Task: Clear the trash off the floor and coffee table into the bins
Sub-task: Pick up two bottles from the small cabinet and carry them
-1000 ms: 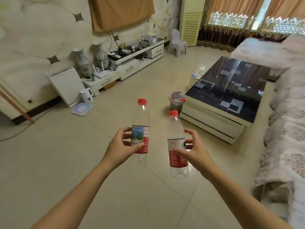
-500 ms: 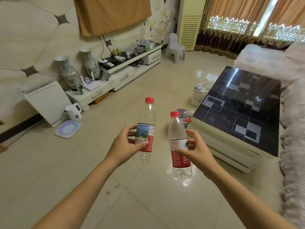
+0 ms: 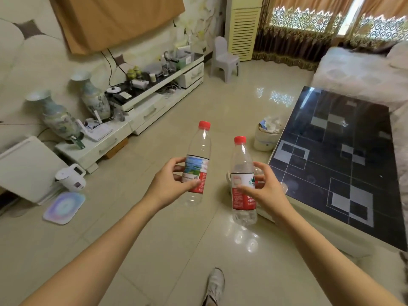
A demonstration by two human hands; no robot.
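Observation:
My left hand (image 3: 171,184) grips an empty clear plastic bottle (image 3: 199,149) with a red cap and a picture label, tilted slightly right. In my right hand (image 3: 265,191) is a second empty bottle (image 3: 241,164) with a red cap and red label, held upright. Both hang over the tiled floor beside the near-left corner of the black glass coffee table (image 3: 344,164). A white bin (image 3: 266,138) stuffed with trash stands by the table's left edge, farther off. Another bin is mostly hidden behind the right bottle; only a sliver of its rim shows.
A white TV stand (image 3: 141,111) with clutter and two vases (image 3: 95,98) lines the left wall. A white kettle (image 3: 71,180) and a pastel mat (image 3: 64,207) sit on the floor at left. A sofa (image 3: 357,74) borders the table at right. My shoe (image 3: 215,286) shows below.
I have walked forward with both bottles. The coffee table and bins are closer, and the darker bin has slipped behind the right bottle. My grips on the bottles are unchanged.

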